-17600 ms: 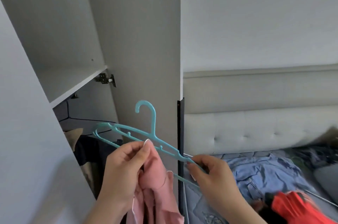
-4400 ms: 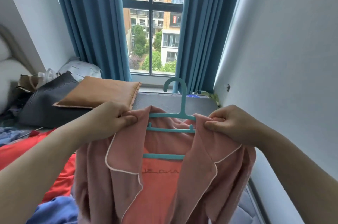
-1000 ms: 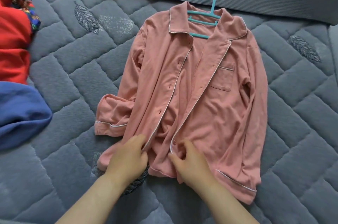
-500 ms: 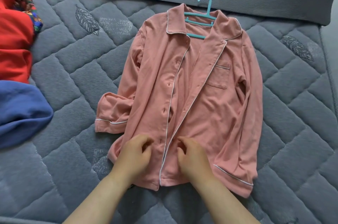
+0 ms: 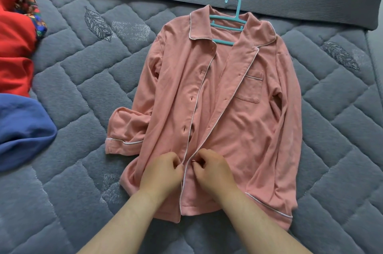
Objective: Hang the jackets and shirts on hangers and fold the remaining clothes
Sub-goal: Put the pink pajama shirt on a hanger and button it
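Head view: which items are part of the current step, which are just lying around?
In use:
- pink shirt, flat on the bed, front open
- teal hanger inside its collar
- left hand and right hand, pinching the two front edges near the hem

Lying about:
- red garment, left edge
- blue garment below it
- patterned cloth
- grey quilt underneath

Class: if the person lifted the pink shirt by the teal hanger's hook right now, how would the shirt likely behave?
The pink shirt would probably hang limp: its left sleeve already lies crumpled. The front panels would likely swing apart, since most buttonholes look unfastened. The teal hanger looks rigid, so the shoulders should keep their shape.
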{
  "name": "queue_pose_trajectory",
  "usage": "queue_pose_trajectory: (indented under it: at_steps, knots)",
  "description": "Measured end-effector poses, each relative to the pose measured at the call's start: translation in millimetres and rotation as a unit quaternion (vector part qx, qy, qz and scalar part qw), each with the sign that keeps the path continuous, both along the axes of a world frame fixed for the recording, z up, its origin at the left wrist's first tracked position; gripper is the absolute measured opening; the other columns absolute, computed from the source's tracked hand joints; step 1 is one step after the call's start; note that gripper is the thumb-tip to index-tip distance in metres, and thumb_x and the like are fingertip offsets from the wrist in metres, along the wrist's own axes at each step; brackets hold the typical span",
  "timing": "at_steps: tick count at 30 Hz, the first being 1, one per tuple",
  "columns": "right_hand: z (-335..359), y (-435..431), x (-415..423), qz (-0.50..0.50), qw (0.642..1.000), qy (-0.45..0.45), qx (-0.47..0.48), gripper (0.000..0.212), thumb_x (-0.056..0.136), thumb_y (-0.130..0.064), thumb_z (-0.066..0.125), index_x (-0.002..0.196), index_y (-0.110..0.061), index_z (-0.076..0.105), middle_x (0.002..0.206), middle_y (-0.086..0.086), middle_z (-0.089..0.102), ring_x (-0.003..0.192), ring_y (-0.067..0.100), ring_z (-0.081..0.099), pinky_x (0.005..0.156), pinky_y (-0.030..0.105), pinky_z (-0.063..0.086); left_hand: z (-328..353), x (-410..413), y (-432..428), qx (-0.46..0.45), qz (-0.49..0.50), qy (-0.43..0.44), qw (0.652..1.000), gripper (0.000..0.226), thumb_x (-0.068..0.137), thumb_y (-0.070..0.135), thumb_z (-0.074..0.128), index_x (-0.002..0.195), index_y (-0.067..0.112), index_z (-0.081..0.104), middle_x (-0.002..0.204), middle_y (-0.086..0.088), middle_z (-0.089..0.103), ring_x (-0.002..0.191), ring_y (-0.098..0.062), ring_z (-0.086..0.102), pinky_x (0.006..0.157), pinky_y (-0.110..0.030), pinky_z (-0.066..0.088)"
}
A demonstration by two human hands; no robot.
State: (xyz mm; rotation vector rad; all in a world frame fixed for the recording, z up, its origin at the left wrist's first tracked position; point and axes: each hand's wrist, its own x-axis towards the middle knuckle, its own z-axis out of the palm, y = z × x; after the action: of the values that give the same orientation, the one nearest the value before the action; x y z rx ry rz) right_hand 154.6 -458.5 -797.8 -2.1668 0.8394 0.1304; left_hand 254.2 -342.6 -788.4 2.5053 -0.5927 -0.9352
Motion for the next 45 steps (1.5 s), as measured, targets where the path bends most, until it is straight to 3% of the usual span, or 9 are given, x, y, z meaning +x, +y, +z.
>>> queue_pose_trajectory:
  at_steps: [3, 6, 13, 17, 23, 30, 34, 42, 45]
  knots:
    - [2, -4, -2, -0.046, 0.997, -0.021, 0.052, 0.017, 0.076, -0.014, 0.059, 0.070, -0.023, 0.045, 0.065, -0.008, 0.055, 0.064, 0.011, 0.050, 0.059, 0.024, 0.038, 0, 4, 6, -0.082, 0.110, 0.111, 0.984, 0.021, 0.085, 0.015, 0.065, 0.065, 0.021, 0.061, 0.056, 0.017, 0.061, 0.055, 0.002, 0.053, 0.056, -0.017, 0.038]
    - [7, -4, -2, -0.040, 0.995, -0.043, 0.085, 0.017, 0.074, -0.014, 0.056, 0.075, -0.030, 0.051, 0.072, -0.018, 0.061, 0.067, 0.003, 0.055, 0.061, 0.011, 0.039, 2, 2, 10, -0.132, 0.190, 0.165, 0.959, 0.021, 0.089, 0.008, 0.060, 0.071, 0.020, 0.063, 0.057, 0.011, 0.059, 0.050, 0.001, 0.049, 0.058, -0.024, 0.040]
    - [10, -8, 4, -0.028, 0.993, -0.017, 0.112, 0.015, 0.081, -0.010, 0.063, 0.078, -0.024, 0.070, 0.079, -0.012, 0.068, 0.076, 0.000, 0.058, 0.069, 0.006, 0.039, 5, -3, 3, -0.134, 0.190, 0.199, 0.952, 0.021, 0.088, -0.001, 0.058, 0.077, 0.014, 0.067, 0.069, 0.006, 0.066, 0.063, -0.007, 0.058, 0.064, -0.023, 0.046]
    - [11, -9, 9, -0.057, 0.984, 0.005, 0.170, 0.020, 0.081, -0.014, 0.066, 0.068, -0.028, 0.066, 0.065, -0.020, 0.065, 0.066, -0.006, 0.058, 0.064, 0.009, 0.043, 8, -4, -4, -0.162, 0.293, 0.314, 0.889, 0.024, 0.084, -0.013, 0.045, 0.076, 0.003, 0.061, 0.063, -0.010, 0.056, 0.056, -0.019, 0.050, 0.050, -0.026, 0.041]
    - [11, -7, 13, -0.125, 0.950, 0.016, 0.286, 0.025, 0.081, -0.010, 0.069, 0.062, -0.027, 0.069, 0.058, -0.011, 0.067, 0.054, -0.001, 0.057, 0.056, 0.020, 0.045, 12, -10, -1, -0.250, 0.371, 0.428, 0.785, 0.026, 0.092, -0.011, 0.044, 0.090, 0.000, 0.069, 0.078, -0.016, 0.071, 0.064, -0.019, 0.069, 0.056, -0.025, 0.055]
    - [17, -8, 13, -0.147, 0.927, 0.019, 0.345, 0.021, 0.084, -0.004, 0.066, 0.070, -0.019, 0.069, 0.054, -0.009, 0.063, 0.050, 0.001, 0.056, 0.050, 0.016, 0.044, 12, -15, -2, -0.275, 0.336, 0.375, 0.819, 0.032, 0.090, -0.013, 0.049, 0.087, 0.003, 0.076, 0.087, -0.020, 0.073, 0.078, -0.025, 0.072, 0.066, -0.027, 0.057]
    - [22, -8, 11, -0.174, 0.901, 0.003, 0.398, 0.016, 0.089, 0.004, 0.060, 0.080, -0.008, 0.065, 0.056, -0.001, 0.060, 0.041, 0.002, 0.051, 0.043, 0.016, 0.042, 13, -14, -4, -0.273, 0.341, 0.386, 0.813, 0.045, 0.085, -0.018, 0.038, 0.079, 0.002, 0.077, 0.084, -0.026, 0.072, 0.074, -0.030, 0.073, 0.061, -0.027, 0.058]
    - [17, -7, 9, -0.185, 0.894, 0.001, 0.407, 0.017, 0.087, 0.008, 0.062, 0.079, -0.007, 0.059, 0.062, 0.008, 0.056, 0.044, 0.008, 0.051, 0.045, 0.019, 0.044, 3, -14, -1, -0.261, 0.301, 0.360, 0.844, 0.020, 0.088, -0.010, 0.058, 0.090, 0.000, 0.075, 0.088, -0.027, 0.072, 0.089, -0.045, 0.069, 0.084, -0.045, 0.057]
    - [14, -6, 8, -0.217, 0.874, -0.005, 0.434, 0.017, 0.086, 0.009, 0.064, 0.079, -0.007, 0.061, 0.065, 0.009, 0.060, 0.051, 0.012, 0.057, 0.053, 0.023, 0.049, 1, -13, -2, -0.243, 0.287, 0.342, 0.861, 0.017, 0.085, -0.010, 0.062, 0.089, 0.000, 0.074, 0.085, -0.024, 0.073, 0.087, -0.042, 0.070, 0.079, -0.040, 0.059]
